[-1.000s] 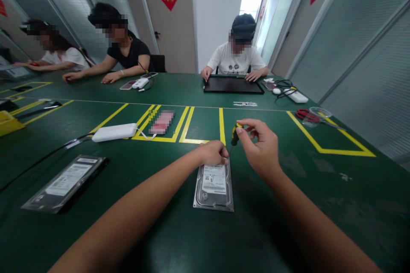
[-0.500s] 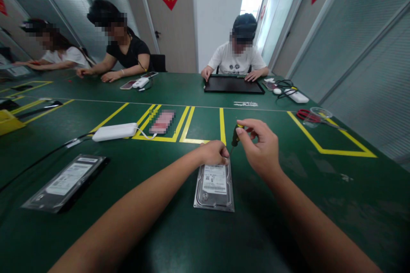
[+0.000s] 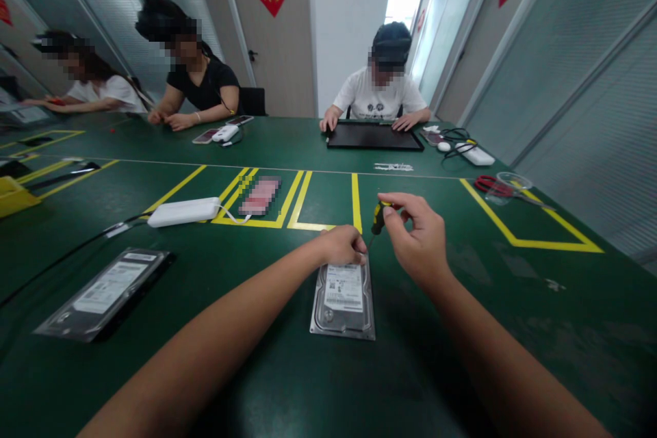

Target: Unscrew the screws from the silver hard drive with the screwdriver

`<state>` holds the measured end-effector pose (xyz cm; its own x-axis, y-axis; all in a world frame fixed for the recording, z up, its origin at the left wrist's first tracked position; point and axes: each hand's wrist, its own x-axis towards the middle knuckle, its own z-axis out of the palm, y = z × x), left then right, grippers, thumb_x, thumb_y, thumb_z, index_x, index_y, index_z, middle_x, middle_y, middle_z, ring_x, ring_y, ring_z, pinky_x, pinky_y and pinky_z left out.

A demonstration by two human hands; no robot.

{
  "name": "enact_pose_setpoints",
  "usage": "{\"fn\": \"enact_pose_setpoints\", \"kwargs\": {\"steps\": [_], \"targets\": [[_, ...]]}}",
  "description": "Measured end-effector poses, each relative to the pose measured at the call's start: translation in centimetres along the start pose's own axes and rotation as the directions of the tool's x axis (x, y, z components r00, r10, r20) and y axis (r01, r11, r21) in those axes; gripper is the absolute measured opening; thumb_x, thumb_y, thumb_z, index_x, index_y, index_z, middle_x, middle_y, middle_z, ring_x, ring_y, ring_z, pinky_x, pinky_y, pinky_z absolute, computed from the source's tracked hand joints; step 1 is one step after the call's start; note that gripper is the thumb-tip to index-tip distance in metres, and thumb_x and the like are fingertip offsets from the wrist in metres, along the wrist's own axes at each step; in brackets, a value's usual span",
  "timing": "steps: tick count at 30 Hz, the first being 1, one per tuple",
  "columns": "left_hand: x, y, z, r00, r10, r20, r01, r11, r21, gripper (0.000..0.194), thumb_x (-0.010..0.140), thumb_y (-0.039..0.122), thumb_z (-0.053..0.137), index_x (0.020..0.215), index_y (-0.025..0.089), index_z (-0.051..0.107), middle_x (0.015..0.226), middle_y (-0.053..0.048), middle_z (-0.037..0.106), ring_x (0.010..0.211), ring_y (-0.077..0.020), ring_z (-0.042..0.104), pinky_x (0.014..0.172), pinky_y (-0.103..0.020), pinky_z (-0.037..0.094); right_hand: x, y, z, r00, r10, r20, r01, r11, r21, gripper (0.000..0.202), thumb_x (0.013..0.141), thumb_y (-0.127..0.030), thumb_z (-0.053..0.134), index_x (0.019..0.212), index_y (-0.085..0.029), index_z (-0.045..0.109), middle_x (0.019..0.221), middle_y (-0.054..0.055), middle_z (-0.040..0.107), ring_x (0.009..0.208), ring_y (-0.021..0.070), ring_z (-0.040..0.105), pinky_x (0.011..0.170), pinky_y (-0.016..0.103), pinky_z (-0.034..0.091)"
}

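Observation:
A silver hard drive [image 3: 343, 298] with a white label lies flat on the green table in front of me. My left hand [image 3: 345, 245] is closed at the drive's far end, its fingers curled down over the edge and covering that part. The fingers of my right hand [image 3: 413, 226] pinch the yellow and black handle of a screwdriver [image 3: 378, 217]. Its thin shaft slants down to the drive's far right corner, beside my left fingertips. Where the tip meets the drive is too small to make out.
A second hard drive [image 3: 110, 291] lies at the left. Beyond are a white power strip [image 3: 185, 211], a pink phone [image 3: 261, 196] and yellow tape outlines. Red-handled scissors [image 3: 487, 184] and a clear lid are at the right. Across the table, a person touches a black panel [image 3: 374, 135].
The screwdriver handle has turned slightly between my right fingers, showing more yellow. My left hand and the drive are nearly unmoved. Across the table, one person's hands have drawn together.

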<state>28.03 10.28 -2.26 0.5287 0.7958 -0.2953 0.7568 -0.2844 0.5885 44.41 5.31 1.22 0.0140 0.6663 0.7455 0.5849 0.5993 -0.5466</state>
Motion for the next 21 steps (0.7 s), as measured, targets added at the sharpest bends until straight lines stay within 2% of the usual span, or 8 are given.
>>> {"fn": "enact_pose_setpoints", "kwargs": {"steps": [3, 7, 10, 16, 21], "targets": [[-0.01, 0.03, 0.03, 1.000, 0.001, -0.001, -0.001, 1.000, 0.001, 0.017, 0.077, 0.025, 0.075, 0.092, 0.019, 0.072, 0.085, 0.000, 0.072, 0.076, -0.0158, 0.066, 0.066, -0.021, 0.045, -0.14, 0.12, 0.03, 1.000, 0.001, 0.007, -0.001, 1.000, 0.015, 0.018, 0.090, -0.022, 0.060, 0.104, -0.023, 0.072, 0.099, 0.005, 0.070, 0.089, 0.0193, 0.062, 0.066, 0.034, 0.047], [-0.09, 0.11, 0.05, 1.000, 0.000, -0.007, 0.000, 1.000, -0.002, 0.016, 0.077, 0.024, 0.075, 0.092, 0.019, 0.071, 0.086, 0.000, 0.072, 0.077, -0.0157, 0.066, 0.066, -0.021, 0.046, -0.09, 0.11, 0.18, 1.000, 0.001, -0.030, -0.001, 1.000, -0.002, 0.014, 0.085, -0.025, 0.068, 0.098, -0.022, 0.072, 0.090, 0.004, 0.062, 0.082, 0.0177, 0.059, 0.062, 0.032, 0.045], [-0.19, 0.16, 0.04, 1.000, -0.001, -0.007, 0.001, 1.000, -0.006, 0.015, 0.077, 0.023, 0.075, 0.091, 0.018, 0.072, 0.086, 0.000, 0.072, 0.078, -0.0159, 0.066, 0.068, -0.021, 0.046, 0.02, -0.01, 0.22, 0.999, -0.001, -0.032, 0.000, 1.000, -0.013, 0.012, 0.087, -0.024, 0.065, 0.097, -0.023, 0.072, 0.089, 0.004, 0.064, 0.080, 0.0176, 0.058, 0.062, 0.032, 0.045], [-0.25, 0.22, -0.02, 1.000, -0.001, -0.009, 0.001, 1.000, -0.010, 0.014, 0.078, 0.023, 0.075, 0.091, 0.019, 0.072, 0.084, 0.001, 0.072, 0.076, -0.0156, 0.066, 0.069, -0.022, 0.046, -0.19, 0.10, 0.11, 1.000, 0.013, -0.017, -0.013, 1.000, -0.012, 0.023, 0.089, -0.019, 0.055, 0.105, -0.024, 0.071, 0.094, 0.004, 0.071, 0.083, 0.0192, 0.062, 0.067, 0.035, 0.048], [-0.20, 0.14, -0.02, 1.000, 0.000, -0.013, 0.000, 1.000, -0.015, 0.015, 0.077, 0.023, 0.076, 0.091, 0.020, 0.072, 0.087, 0.000, 0.072, 0.078, -0.0160, 0.066, 0.072, -0.023, 0.047, -0.07, -0.01, 0.16, 0.999, -0.013, -0.034, 0.013, 1.000, -0.012, 0.014, 0.086, -0.024, 0.066, 0.099, -0.022, 0.071, 0.093, 0.005, 0.066, 0.082, 0.0182, 0.060, 0.063, 0.032, 0.046]]}}
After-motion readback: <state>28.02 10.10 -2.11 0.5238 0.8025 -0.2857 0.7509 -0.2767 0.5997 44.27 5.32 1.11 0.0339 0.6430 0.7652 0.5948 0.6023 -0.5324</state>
